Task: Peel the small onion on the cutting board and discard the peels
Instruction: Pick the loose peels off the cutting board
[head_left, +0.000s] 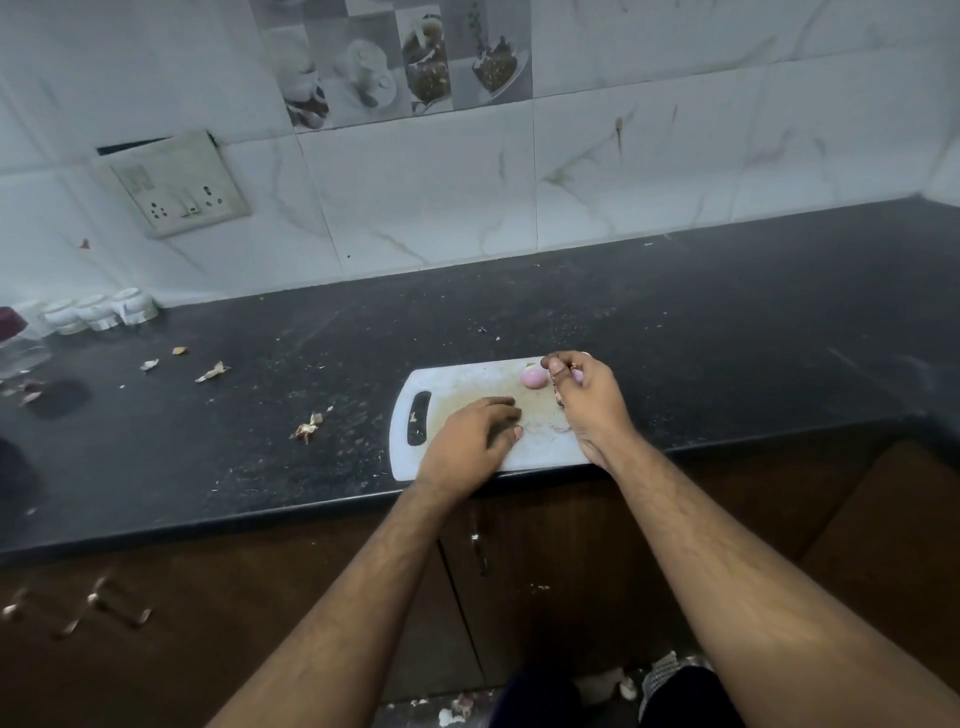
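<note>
A small peeled pink onion (533, 379) lies on the far right part of the white cutting board (457, 379). My right hand (587, 402) is just right of the onion, fingertips pinched on bits of onion peel, with brown scraps showing under the thumb. My left hand (475, 434) rests palm down on the middle of the board with its fingers curled. Whatever is under it is hidden. Thin peel strands (545, 428) lie on the board between my two hands.
The board sits at the front edge of a dark counter (675, 338). Loose peel scraps (307, 427) (213, 371) are scattered to the left. Small white cups (98, 310) stand at the far left by the tiled wall. More peels lie on the floor (457, 709).
</note>
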